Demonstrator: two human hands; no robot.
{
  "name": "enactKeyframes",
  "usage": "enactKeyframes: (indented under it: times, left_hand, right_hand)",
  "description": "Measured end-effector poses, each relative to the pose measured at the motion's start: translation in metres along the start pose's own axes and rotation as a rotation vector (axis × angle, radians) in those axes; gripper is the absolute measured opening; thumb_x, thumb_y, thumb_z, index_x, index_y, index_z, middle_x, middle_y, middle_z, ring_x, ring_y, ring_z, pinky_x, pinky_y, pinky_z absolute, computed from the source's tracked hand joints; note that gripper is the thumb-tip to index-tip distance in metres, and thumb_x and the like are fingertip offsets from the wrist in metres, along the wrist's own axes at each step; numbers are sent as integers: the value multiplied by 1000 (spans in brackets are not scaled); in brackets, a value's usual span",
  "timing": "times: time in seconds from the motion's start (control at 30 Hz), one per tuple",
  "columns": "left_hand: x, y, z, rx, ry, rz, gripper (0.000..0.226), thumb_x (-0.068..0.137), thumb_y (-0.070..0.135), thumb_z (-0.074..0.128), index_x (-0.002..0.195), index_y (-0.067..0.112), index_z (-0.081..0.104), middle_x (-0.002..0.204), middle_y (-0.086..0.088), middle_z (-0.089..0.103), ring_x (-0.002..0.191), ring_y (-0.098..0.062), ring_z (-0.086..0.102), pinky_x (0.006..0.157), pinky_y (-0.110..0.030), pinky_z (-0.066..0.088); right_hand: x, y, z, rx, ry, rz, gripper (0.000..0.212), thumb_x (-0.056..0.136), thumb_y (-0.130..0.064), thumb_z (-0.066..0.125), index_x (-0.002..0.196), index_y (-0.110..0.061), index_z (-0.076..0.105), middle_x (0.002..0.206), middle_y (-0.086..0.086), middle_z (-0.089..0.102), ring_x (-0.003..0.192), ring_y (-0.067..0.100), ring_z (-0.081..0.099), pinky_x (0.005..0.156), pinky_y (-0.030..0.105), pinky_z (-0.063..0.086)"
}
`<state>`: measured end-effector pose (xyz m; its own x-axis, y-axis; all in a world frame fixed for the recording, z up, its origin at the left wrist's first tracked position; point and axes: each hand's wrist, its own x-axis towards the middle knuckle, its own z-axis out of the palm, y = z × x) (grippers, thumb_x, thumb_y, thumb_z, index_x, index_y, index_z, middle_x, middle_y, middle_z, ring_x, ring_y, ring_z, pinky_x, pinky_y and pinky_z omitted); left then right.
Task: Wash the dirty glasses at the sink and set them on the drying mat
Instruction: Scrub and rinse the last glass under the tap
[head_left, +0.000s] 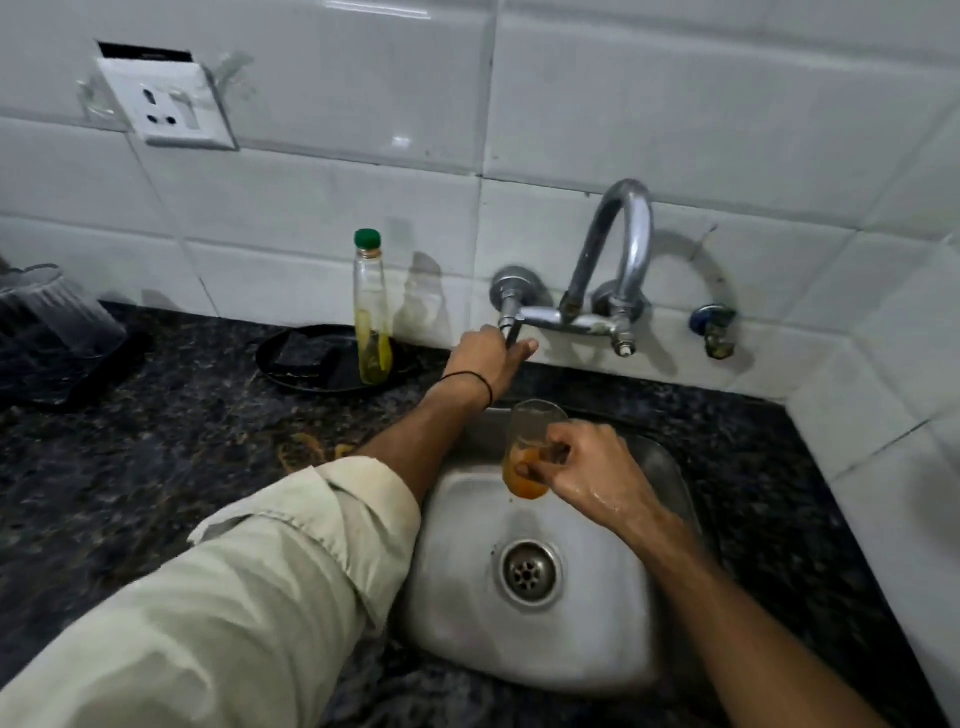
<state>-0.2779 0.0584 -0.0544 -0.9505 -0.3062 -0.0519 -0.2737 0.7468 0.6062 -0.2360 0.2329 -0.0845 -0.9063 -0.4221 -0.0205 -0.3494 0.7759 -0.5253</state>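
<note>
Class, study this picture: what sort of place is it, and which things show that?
Most likely a home kitchen: a steel sink set in a dark stone counter, a wall tap on white tiles above it, and a glass with orange dregs held over the basin.

The glass is a clear tumbler, pretty much upright with a slight tilt. There's orange liquid in the bottom third (can't tell what it is) and the top part is see-through. The right hand grips it round the lower half, over the back end of the steel sink. Far left, a clear ribbed glass sits upside down on a dark mat.
</note>
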Motion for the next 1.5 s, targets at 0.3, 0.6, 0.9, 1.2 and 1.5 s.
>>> enactKeyframes:
  times: [0.3,0.6,0.9,1.2,1.5]
  left_hand:
    - [15,1,26,-1154,-86,-331,43,104,36,39,130,3,47,101,-18,70,81,-25,72,68,-34,60]
    - [-72,-33,75,-996,-724,51,59,72,22,81,126,19,60,107,-3,68,97,-20,65,84,-37,54]
    - [-91,6,124,-810,82,-39,11,95,8,58,104,14,61,89,7,67,79,1,63,72,-19,52]
    - [-105,-19,130,-956,-200,-109,43,81,8,75,120,12,60,108,-8,71,99,-17,68,85,-30,56]
    - [-106,17,134,-350,263,-107,18,94,27,59,110,21,56,95,1,65,88,-19,63,70,-29,49]
  right_hand:
    - [-4,34,-12,110,20,-12,33,71,-41,80,65,-16,59,66,-2,63,65,15,60,59,33,50]
    - [13,54,-47,468,-262,-76,29,78,-37,82,94,-15,72,88,5,73,84,20,69,83,41,57]
    - [-14,18,10,-311,331,-137,35,93,-43,58,113,-15,60,120,9,51,109,23,50,99,40,46]
    - [8,15,-10,35,-206,-73,32,97,-35,59,70,-18,64,66,-2,56,62,11,55,61,24,38]
    - [4,0,8,-62,6,161,42,102,-46,43,74,-18,57,67,-2,51,73,22,57,67,31,40]
